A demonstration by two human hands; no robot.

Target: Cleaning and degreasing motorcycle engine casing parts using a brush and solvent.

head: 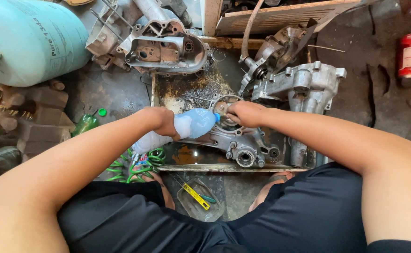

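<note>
My left hand (161, 121) grips a clear plastic bottle (193, 124) lying on its side, its blue-capped mouth pointing right. My right hand (244, 113) is closed around the bottle's cap end, just above a grey metal engine casing (243, 143). The casing lies in a shallow, oily metal tray (224, 167) on the ground in front of my knees. Its round opening sits partly hidden under my right hand.
More engine casings lie at the back (161, 44) and at the right (303, 82). A pale blue gas cylinder (32, 40) is at top left, a red canister (408, 55) at far right. A green coiled hose (137, 168), a green bottle (84, 124) and a small plastic tub (198, 199) lie near my feet.
</note>
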